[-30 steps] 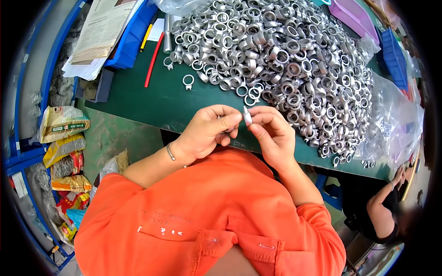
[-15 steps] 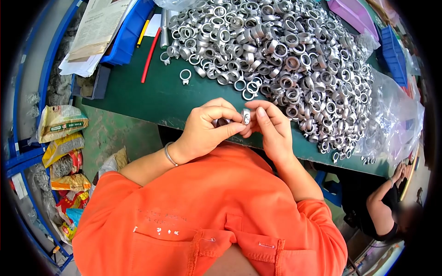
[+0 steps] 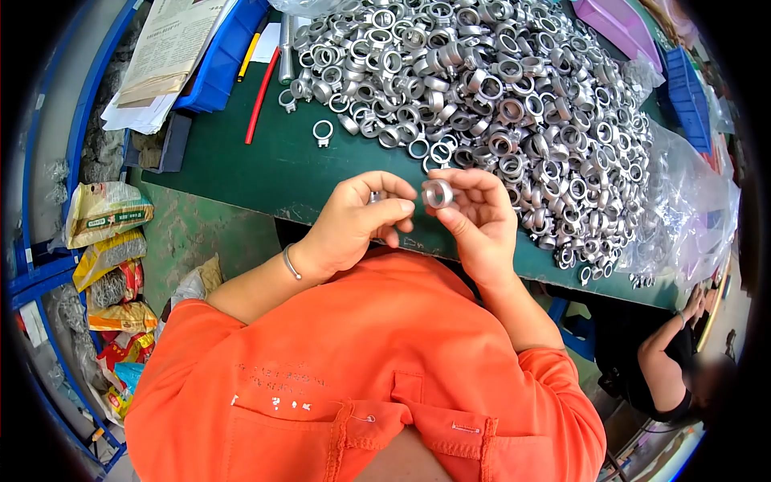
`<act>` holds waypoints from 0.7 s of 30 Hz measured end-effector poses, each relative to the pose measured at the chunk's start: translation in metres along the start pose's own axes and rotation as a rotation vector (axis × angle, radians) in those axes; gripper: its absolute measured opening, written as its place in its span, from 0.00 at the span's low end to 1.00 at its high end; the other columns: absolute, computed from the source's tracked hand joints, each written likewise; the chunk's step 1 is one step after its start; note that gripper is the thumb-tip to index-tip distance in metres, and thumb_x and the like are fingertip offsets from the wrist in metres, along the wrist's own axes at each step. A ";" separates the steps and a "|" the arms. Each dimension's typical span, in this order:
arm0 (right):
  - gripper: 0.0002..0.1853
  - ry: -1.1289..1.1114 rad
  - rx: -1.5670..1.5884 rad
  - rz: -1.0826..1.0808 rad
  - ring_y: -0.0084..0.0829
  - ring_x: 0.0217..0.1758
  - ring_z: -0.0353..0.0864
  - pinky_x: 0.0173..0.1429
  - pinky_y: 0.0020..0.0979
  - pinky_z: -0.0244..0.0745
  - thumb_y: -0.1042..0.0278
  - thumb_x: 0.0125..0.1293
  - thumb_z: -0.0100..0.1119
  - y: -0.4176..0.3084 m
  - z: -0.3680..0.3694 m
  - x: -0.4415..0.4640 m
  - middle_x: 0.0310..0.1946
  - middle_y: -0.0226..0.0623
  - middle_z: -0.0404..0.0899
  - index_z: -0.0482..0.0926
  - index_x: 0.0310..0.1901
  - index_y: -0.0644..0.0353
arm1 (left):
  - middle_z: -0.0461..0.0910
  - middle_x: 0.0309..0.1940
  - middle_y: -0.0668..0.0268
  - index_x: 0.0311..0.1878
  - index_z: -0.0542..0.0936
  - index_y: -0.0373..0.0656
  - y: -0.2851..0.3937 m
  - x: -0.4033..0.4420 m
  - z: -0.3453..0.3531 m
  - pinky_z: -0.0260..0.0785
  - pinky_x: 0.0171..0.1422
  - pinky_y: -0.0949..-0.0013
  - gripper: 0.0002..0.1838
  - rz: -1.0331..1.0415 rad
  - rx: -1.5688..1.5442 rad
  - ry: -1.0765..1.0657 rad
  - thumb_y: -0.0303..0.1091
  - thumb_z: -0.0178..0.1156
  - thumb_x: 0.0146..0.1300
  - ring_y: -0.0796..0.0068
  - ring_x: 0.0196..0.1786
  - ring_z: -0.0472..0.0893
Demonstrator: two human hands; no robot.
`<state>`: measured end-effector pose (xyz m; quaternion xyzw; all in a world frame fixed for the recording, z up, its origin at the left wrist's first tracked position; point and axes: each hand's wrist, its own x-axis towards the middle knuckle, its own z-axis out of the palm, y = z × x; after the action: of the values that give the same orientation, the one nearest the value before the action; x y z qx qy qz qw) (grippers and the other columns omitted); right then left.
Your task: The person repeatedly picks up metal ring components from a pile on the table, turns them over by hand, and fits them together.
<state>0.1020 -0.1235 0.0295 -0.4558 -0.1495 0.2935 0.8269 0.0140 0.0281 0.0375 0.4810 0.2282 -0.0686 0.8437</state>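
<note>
A silver metal ring [image 3: 438, 194] with a round opening is pinched between the thumb and fingers of my right hand [image 3: 484, 221], just above the table's near edge. Close to its left side is my left hand [image 3: 355, 221], fingers loosely curled and thumb apart from the index finger. A small shiny spot shows among the left fingers; I cannot make out what it is. Beyond both hands lies a big heap of similar metal rings [image 3: 498, 88], most with a small lug. One loose ring [image 3: 323, 133] lies apart at the heap's left.
On the green table [image 3: 233, 173] are a red stick [image 3: 263, 96], a yellow pen [image 3: 249, 58] and a metal rod [image 3: 287, 52]. A blue bin [image 3: 221, 68] with papers [image 3: 165, 56] stands left. Plastic bags [image 3: 683, 209] lie right, near another person [image 3: 666, 361].
The ring has turned so its opening faces me, and it has shifted slightly right in my right hand. My left thumb and index finger have come off it.
</note>
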 end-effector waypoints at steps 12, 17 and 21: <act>0.09 -0.091 -1.786 -0.698 0.31 0.46 0.70 0.49 0.34 0.54 0.71 0.47 0.60 -0.001 -0.009 0.031 0.37 0.28 0.73 0.77 0.33 0.56 | 0.76 0.33 0.67 0.45 0.73 0.42 -0.008 0.008 -0.016 0.74 0.36 0.73 0.10 -0.164 -0.418 -0.030 0.30 0.56 0.59 0.76 0.35 0.77; 0.06 -0.149 -1.771 -0.646 0.30 0.43 0.70 0.49 0.34 0.53 0.68 0.47 0.61 -0.003 -0.010 0.031 0.34 0.26 0.72 0.77 0.29 0.53 | 0.74 0.30 0.69 0.39 0.75 0.40 -0.008 0.007 -0.012 0.69 0.28 0.77 0.07 -0.113 -0.268 0.079 0.32 0.57 0.62 0.79 0.33 0.76; 0.08 -0.230 -1.382 -0.700 0.32 0.37 0.71 0.41 0.34 0.62 0.71 0.47 0.66 -0.006 -0.006 0.020 0.30 0.28 0.74 0.79 0.31 0.55 | 0.75 0.31 0.68 0.39 0.76 0.38 -0.003 0.003 -0.003 0.69 0.27 0.78 0.06 -0.053 -0.175 0.115 0.30 0.58 0.62 0.80 0.31 0.76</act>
<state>0.1225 -0.1177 0.0310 -0.7602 -0.5182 -0.0985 0.3792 0.0147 0.0296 0.0327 0.4024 0.2940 -0.0431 0.8659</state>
